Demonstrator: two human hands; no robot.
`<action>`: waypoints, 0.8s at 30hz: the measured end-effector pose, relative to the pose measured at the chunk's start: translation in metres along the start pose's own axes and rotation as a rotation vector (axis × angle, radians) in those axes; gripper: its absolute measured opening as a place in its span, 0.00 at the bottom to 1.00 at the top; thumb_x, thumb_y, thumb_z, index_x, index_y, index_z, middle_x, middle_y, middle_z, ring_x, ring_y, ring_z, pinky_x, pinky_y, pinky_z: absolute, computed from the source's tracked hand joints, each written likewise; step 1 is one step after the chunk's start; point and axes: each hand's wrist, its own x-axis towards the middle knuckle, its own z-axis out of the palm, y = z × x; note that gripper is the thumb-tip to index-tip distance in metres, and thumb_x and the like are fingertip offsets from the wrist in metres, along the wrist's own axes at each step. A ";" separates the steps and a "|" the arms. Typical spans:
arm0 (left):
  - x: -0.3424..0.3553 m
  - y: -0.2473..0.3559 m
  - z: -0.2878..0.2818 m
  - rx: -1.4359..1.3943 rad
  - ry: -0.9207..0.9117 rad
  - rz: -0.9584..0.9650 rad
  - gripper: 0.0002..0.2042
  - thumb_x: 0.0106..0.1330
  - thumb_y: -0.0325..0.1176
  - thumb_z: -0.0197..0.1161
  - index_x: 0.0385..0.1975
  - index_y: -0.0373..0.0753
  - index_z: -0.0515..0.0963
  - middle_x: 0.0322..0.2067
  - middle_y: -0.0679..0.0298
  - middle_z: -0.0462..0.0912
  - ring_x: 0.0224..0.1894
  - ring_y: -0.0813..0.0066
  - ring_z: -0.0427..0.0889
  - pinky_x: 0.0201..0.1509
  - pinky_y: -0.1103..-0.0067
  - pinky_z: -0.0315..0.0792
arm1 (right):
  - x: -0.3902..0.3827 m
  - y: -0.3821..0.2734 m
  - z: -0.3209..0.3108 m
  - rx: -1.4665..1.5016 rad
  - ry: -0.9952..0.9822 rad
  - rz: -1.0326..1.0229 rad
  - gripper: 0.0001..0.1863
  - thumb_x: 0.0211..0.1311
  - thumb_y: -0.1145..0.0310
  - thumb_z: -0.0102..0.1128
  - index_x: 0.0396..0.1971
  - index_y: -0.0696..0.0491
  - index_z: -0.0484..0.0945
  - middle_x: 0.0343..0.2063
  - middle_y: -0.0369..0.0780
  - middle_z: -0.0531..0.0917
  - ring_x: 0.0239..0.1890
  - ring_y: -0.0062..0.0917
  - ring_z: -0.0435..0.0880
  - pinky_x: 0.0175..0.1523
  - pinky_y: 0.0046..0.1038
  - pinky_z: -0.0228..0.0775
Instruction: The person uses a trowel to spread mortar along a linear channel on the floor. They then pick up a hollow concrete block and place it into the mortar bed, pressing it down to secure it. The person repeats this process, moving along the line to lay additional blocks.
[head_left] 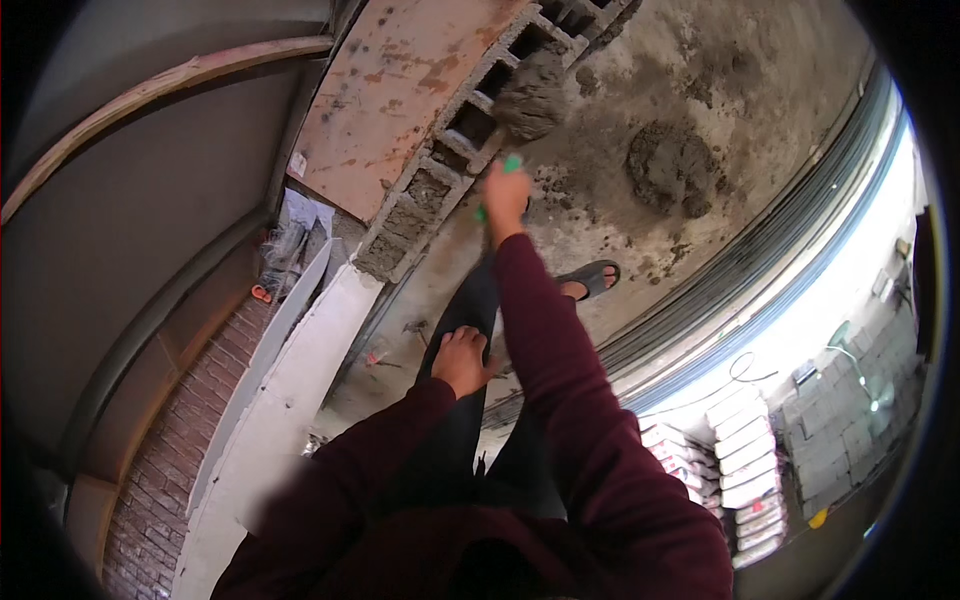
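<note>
My right hand (pixel 508 198) is wrapped round the green handle of a trowel (pixel 512 163). Beyond the fist, a lump of wet grey mortar (pixel 532 97) covers the place of the blade and hangs beside the row of hollow concrete blocks (pixel 470 122). The block cells nearest me are filled with mortar (pixel 408 216); those farther along are hollow and dark. My left hand (pixel 462 362) lies on my dark-trousered knee, fingers stretched out, holding nothing.
A mortar heap (pixel 672 167) sits on the stained concrete floor (pixel 775 110) at right. Long dark bars (pixel 740 270) run behind it. A reddish board (pixel 395 85) lies left of the blocks, and a white ledge (pixel 300 370) continues toward me. Stacked bags (pixel 748 465) stand at lower right.
</note>
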 end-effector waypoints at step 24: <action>-0.014 0.012 -0.019 -0.246 0.209 -0.054 0.18 0.58 0.43 0.61 0.38 0.33 0.78 0.45 0.55 0.77 0.55 0.59 0.71 0.57 0.66 0.63 | 0.034 0.050 -0.054 -0.517 -0.123 -0.301 0.14 0.62 0.63 0.54 0.38 0.59 0.68 0.28 0.55 0.81 0.32 0.54 0.81 0.36 0.50 0.72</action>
